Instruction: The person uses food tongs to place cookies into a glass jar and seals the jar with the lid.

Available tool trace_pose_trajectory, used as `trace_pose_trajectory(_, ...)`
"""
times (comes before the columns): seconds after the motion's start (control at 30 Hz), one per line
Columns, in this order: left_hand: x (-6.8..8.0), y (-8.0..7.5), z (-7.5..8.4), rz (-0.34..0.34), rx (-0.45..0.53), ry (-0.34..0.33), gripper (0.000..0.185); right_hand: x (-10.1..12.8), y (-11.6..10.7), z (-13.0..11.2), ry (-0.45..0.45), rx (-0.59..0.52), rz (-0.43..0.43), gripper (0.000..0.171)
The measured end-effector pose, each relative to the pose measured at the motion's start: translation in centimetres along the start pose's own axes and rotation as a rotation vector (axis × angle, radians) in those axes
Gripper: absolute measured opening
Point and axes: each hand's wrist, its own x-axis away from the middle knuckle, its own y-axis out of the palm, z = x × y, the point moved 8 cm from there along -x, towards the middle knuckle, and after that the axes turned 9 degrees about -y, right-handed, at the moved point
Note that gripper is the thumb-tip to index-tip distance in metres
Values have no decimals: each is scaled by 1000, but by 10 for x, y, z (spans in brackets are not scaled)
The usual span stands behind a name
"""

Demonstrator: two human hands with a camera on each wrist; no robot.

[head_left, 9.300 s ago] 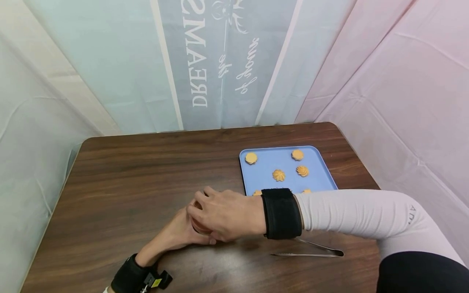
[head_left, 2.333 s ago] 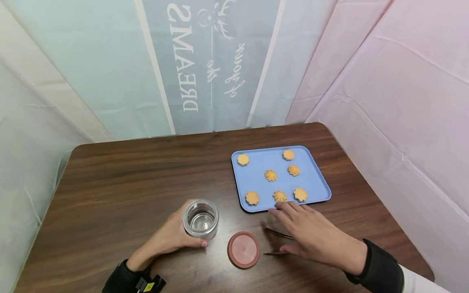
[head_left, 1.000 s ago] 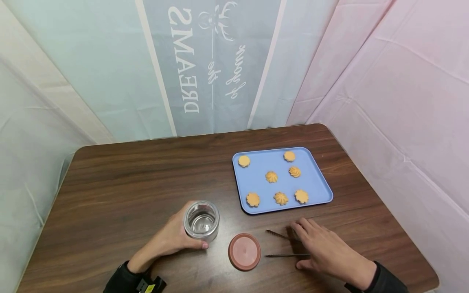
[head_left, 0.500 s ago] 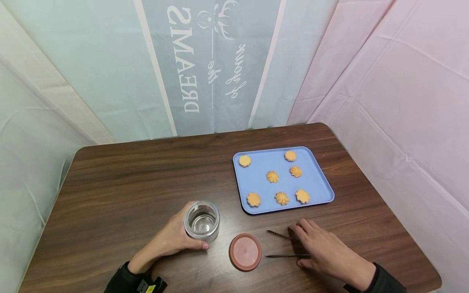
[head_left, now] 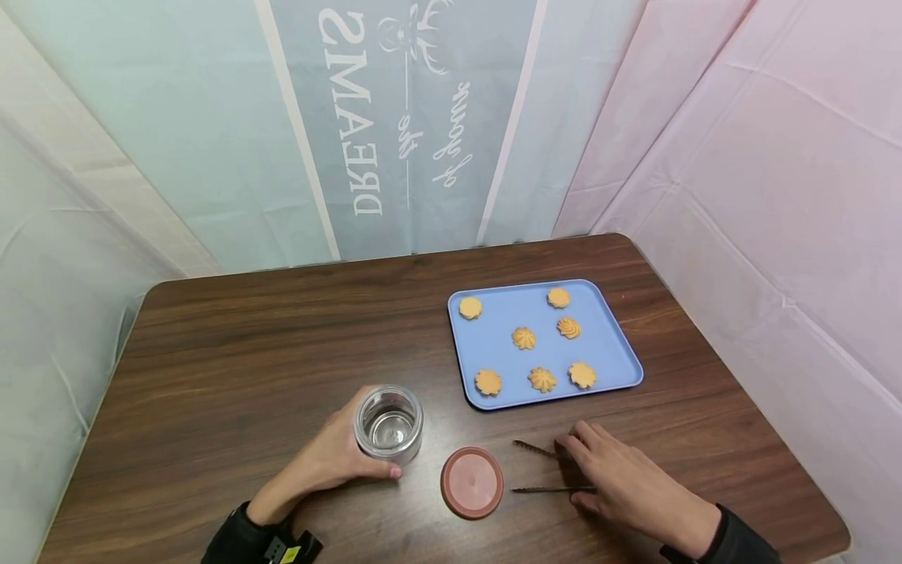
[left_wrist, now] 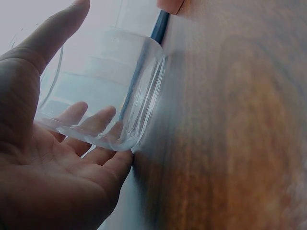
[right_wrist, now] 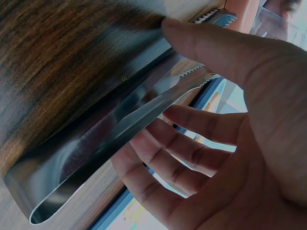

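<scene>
Near the counter's front edge, right hand (head_left: pixel 627 486) lies loosely on springy, slippery steel tongs (right_wrist: pixel 120 124), apparently not yet clenched; left hand (head_left: pixel 331 458) grips the breakable glass jar (head_left: pixel 388 424).

Overall light: head view bright and even, soft and diffuse, colours clean.
Shadows: faint, short ones under the right hand (head_left: pixel 634 486) and beside the jar (head_left: pixel 389 424) on the tabletop (head_left: pixel 247 345).
Glare: pale sheen across the tabletop's near edge; the tongs (right_wrist: pixel 120 120) mirror the wood.
Distortion: wide-angle bend in the head view, backdrop lines leaning at the edges.
Focus: left wrist view soft, wood smeared; right wrist view dim, palm close and blurred.
</scene>
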Motion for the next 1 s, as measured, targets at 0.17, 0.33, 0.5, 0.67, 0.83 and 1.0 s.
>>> trace_pose_trajectory(0.17,-3,2,1,-18,12,-6,99,3,-1,0,4,13,0,58)
trace_pose_trajectory(0.33,-4,2,1,-27,33,-12,100,3,-1,0,9,9,3,56)
trace_pose_trajectory(0.5,-2,0,0,-22,34,-13,101,0,0,0,8,15,7,52)
trace_pose_trajectory(0.67,-1,-1,0,-18,33,-9,102,-2,-1,-2,-1,29,35,44)
trace_pose_trajectory(0.83,0,-1,1,-10,24,-6,103,-3,0,-1,4,20,29,37)
trace_pose_trajectory(1.0,-1,-2,2,1,11,5,104,-3,-2,-2,-9,15,35,35)
